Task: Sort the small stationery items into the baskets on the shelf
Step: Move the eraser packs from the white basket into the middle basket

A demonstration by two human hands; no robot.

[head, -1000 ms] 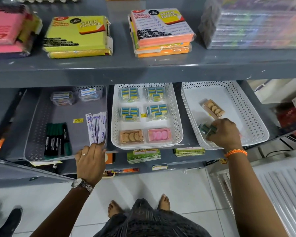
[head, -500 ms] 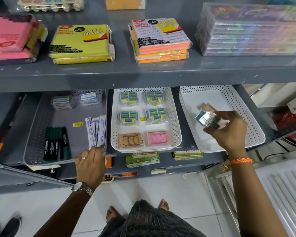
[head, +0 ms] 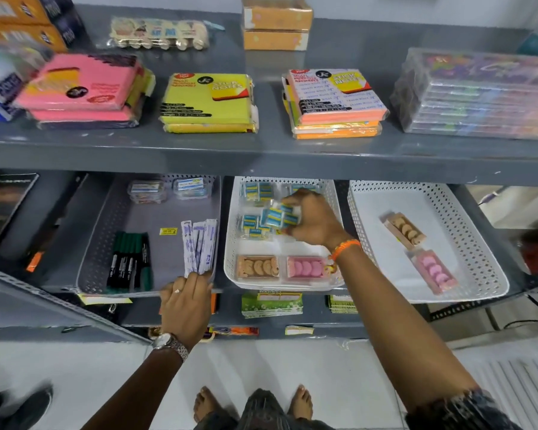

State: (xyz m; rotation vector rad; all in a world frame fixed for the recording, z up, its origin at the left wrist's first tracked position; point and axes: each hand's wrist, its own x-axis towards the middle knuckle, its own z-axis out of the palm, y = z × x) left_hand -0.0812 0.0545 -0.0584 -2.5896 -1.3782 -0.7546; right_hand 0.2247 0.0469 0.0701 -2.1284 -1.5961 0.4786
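Three baskets stand on the lower shelf. My right hand is shut on a clear pack of blue-and-yellow items and holds it over the middle white basket, above similar packs. That basket also holds a tan eraser box and a pink one. My left hand grips the front rim of the grey basket, touching several white-and-blue sachets. The right white basket holds a tan box and a pink box.
Green markers and two small clear boxes lie in the grey basket. Sticky-note packs and a stack of clear cases fill the upper shelf. Green card packs lie below the baskets. A shoe is at bottom left.
My right hand lifted the clear pack out of the right white basket and carried it left over the middle white basket. My left hand stayed on the grey basket's rim.
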